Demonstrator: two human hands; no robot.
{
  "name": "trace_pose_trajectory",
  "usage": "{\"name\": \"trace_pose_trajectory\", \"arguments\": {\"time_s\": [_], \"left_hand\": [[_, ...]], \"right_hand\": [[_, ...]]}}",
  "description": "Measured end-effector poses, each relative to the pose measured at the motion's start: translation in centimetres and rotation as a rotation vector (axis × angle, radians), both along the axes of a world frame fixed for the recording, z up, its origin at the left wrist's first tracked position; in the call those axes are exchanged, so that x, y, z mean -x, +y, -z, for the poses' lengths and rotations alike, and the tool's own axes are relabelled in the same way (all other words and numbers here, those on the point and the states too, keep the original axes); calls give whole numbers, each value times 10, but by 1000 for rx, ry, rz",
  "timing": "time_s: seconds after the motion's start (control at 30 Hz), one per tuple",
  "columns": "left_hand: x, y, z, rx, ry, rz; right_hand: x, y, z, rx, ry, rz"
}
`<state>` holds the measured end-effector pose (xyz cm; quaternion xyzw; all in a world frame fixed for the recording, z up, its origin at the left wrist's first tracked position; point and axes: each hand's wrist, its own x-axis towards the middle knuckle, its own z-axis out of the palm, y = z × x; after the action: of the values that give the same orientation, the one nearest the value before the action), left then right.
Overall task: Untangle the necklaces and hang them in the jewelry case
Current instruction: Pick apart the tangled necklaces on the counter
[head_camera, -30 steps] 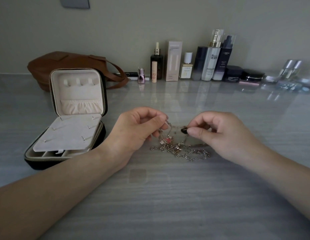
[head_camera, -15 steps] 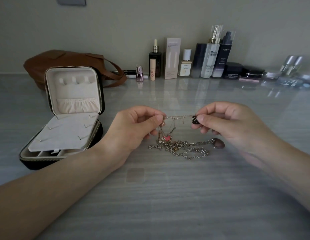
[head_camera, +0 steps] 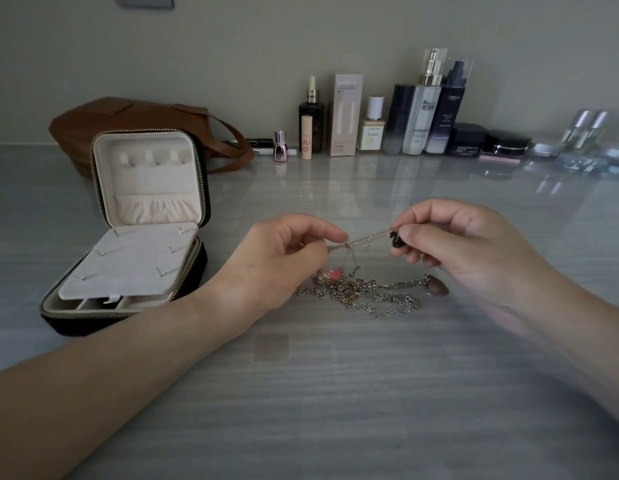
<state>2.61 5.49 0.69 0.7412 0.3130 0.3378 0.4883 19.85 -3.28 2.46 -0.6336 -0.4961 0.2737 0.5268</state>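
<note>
A tangle of silver and gold necklaces point(head_camera: 365, 295) lies on the grey table, with a pink charm point(head_camera: 332, 274) and an oval brown pendant point(head_camera: 437, 285). My left hand point(head_camera: 283, 261) pinches a thin gold chain point(head_camera: 365, 240) that is pulled taut above the pile. My right hand point(head_camera: 474, 247) pinches the same chain at its black swan pendant point(head_camera: 397, 241). The open jewelry case point(head_camera: 134, 233) stands to the left, its lid upright with hooks and a pocket, nothing hanging in it.
A brown leather bag point(head_camera: 134, 116) lies behind the case. A row of cosmetic bottles and jars point(head_camera: 415, 123) lines the wall at the back, with glass items point(head_camera: 585, 140) at the far right.
My right hand has lifted and pulled right with the black pendant, stretching the thin chain taut. The oval brown pendant has come into view beside the pile.
</note>
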Motion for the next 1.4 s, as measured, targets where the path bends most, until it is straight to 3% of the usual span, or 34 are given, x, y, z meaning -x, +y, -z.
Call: {"name": "trace_pose_trajectory", "arguments": {"time_s": [0.27, 0.47, 0.8, 0.87, 1.07, 1.4], "left_hand": [[-2, -6, -6, 49, 104, 27], [2, -6, -7, 27, 58, 130], [0, -5, -3, 37, 15, 113], [0, -6, -3, 37, 12, 106], [-1, -7, -5, 54, 3, 97], [0, -6, -5, 74, 23, 94]], "right_hand": [[2, 1, 1, -24, 3, -49], [2, 0, 2, -24, -23, -52], [2, 2, 5, -66, -74, -52], [2, 0, 5, -115, -136, -68], [6, -1, 7, -164, -587, -64], [8, 1, 14, -212, -702, -48]]}}
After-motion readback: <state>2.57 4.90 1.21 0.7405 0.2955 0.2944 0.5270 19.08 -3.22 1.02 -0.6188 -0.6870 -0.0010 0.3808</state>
